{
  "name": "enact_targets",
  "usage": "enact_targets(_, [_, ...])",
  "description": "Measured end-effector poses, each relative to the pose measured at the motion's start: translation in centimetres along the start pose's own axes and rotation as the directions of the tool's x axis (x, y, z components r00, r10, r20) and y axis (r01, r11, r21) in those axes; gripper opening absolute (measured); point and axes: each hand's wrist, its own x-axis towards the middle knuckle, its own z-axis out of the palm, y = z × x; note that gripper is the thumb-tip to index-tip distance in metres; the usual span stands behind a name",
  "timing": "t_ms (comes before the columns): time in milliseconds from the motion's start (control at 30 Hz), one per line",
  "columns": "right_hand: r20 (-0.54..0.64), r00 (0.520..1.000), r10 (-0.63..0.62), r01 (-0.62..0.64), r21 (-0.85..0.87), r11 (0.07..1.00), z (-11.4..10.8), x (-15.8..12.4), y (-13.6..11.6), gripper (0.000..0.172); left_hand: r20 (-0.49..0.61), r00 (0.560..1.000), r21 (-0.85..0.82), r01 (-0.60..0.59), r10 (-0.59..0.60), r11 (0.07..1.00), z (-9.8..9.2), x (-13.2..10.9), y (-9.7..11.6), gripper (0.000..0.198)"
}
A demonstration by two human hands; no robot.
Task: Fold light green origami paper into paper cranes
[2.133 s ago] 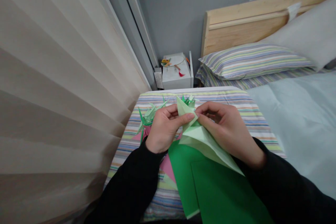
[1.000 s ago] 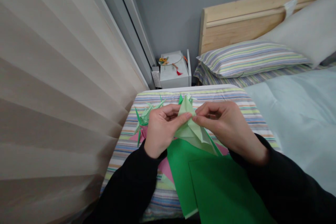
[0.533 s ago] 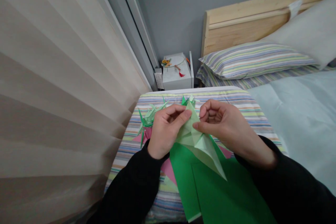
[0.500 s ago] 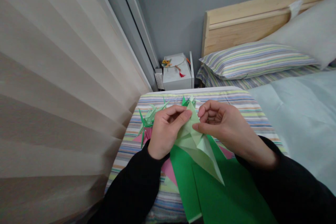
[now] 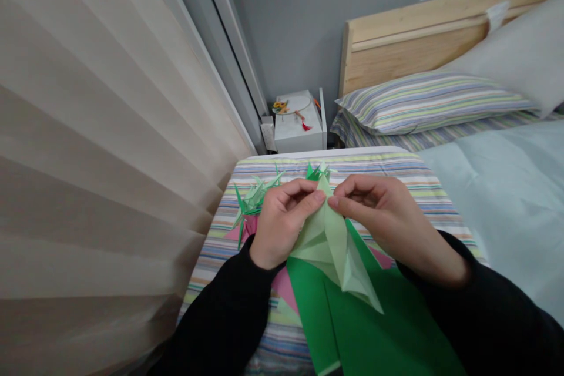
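A pale green sheet of origami paper [image 5: 332,244], partly folded with a narrow pointed tip at the top, is held up in front of me. My left hand [image 5: 286,217] pinches its upper left edge between thumb and fingers. On the other side, my right hand [image 5: 374,205] pinches the right edge near the tip, thumb in front. Beneath it lie large dark green paper sheets [image 5: 383,335], with pink paper [image 5: 284,288] showing at their left side. The right hand's curled fingers hide part of the paper's edge.
Several folded green paper cranes [image 5: 255,197] sit left of my hands, and more green folded pieces [image 5: 315,171] lie beyond the tip. A striped cloth covers the table [image 5: 374,158]. A white nightstand [image 5: 299,129], a curtain [image 5: 110,158] and a bed [image 5: 493,170] surround it.
My right fingers have closed in on the paper near its tip. The right flap has folded inward to a narrower shape, and the lower corner has shifted slightly right.
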Motion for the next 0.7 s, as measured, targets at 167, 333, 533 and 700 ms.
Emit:
enact_targets(167, [0.042,0.999,-0.017,0.018,-0.029,0.999,0.14,-0.12,0.1,0.016,-0.032,0.999,-0.001,0.033,-0.033,0.999,0.05,0.0,0.1,0.023])
enact_targets(333, [0.067,0.998,-0.017,0.021,-0.049,0.999,0.12,-0.11,0.24,0.014,-0.045,0.996,-0.109,0.07,-0.076,0.991,0.28,0.1,0.18,0.02])
enact_targets(533, [0.062,0.998,-0.028,0.031,-0.058,0.998,0.15,-0.16,0.44,0.013,-0.053,0.997,-0.136,0.054,-0.062,0.989,0.45,0.1,0.29,0.018])
enact_targets(700, [0.07,0.997,-0.043,0.05,-0.098,0.994,0.12,-0.21,0.32,0.012,-0.063,0.994,-0.133,0.077,-0.086,0.988,0.5,0.06,0.24,0.02])
